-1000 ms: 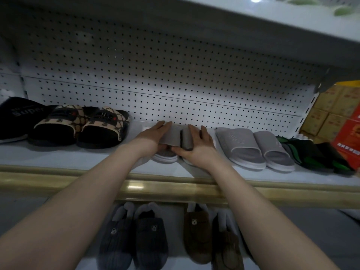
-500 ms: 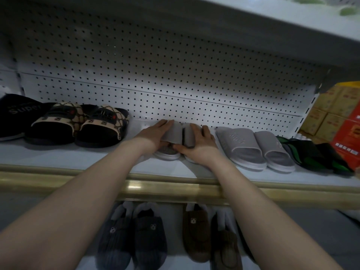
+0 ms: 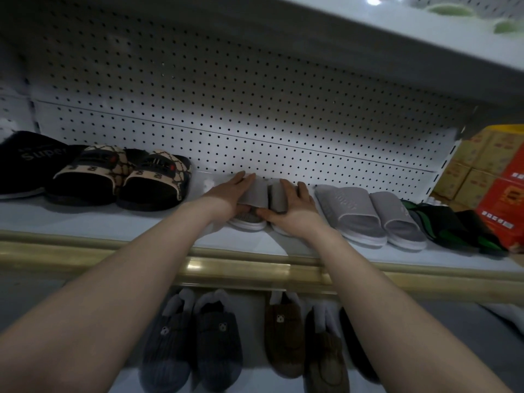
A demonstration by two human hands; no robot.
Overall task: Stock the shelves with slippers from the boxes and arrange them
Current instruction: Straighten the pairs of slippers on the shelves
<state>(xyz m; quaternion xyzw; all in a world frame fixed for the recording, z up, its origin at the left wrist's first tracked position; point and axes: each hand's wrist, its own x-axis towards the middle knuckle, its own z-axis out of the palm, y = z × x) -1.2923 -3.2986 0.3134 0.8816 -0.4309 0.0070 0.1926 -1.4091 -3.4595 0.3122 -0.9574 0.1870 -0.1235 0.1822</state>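
Left hand point(image 3: 231, 192) fingers straight, pressed together, flat on outer strap of grey slipper pair point(image 3: 256, 194); I can't see thumb. Right hand point(image 3: 296, 212) fingers slightly spread over other strap, thumb pinching front edge. Pair sits mid shelf point(image 3: 85, 222); grey slides point(image 3: 368, 214) at 3 o'clock, patterned slides point(image 3: 122, 180) at 9, bear slippers point(image 3: 192, 341) at 6.

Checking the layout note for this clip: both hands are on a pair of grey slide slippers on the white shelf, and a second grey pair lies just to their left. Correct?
Wrong side. The head view shows the second grey pair just to the right of the grey slide slippers under the left hand and right hand, on the white shelf.
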